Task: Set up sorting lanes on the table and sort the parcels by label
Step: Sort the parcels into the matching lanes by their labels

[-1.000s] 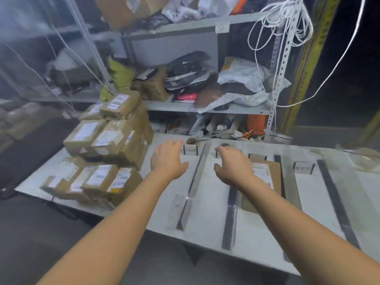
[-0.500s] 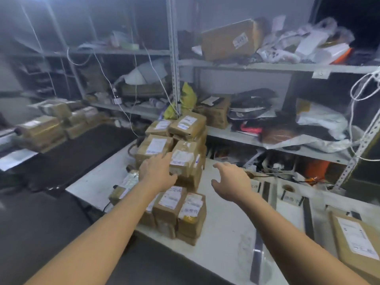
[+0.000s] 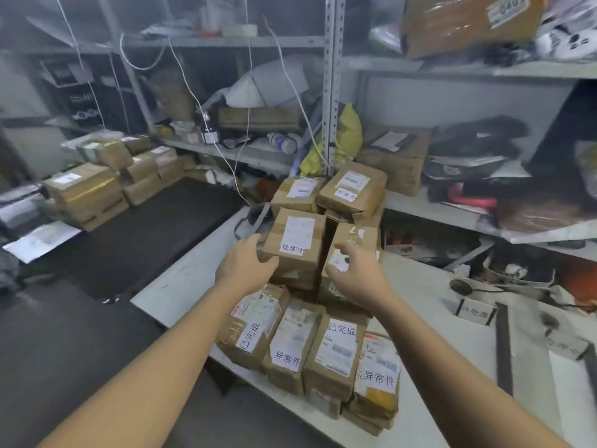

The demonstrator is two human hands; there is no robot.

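Reaching over white worktop (image 3: 181, 279), left hand (image 3: 247, 263) touching brown labelled cardboard parcel (image 3: 295, 245), right hand (image 3: 353, 271) beside it, fingers of both spread open.

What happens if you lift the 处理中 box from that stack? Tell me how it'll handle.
The 处理中 box looks like stiff taped cardboard, so it should probably hold its shape. It is small enough for the left hand and right hand. Glossy tape may be slippery. Neighbouring boxes might shift.

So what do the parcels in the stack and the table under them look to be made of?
The parcels look like brown corrugated cardboard, matte, with glossy clear tape bands and white paper labels. The table shows a smooth, pale, slightly scuffed top, possibly laminate or painted board; the picture cannot settle which.
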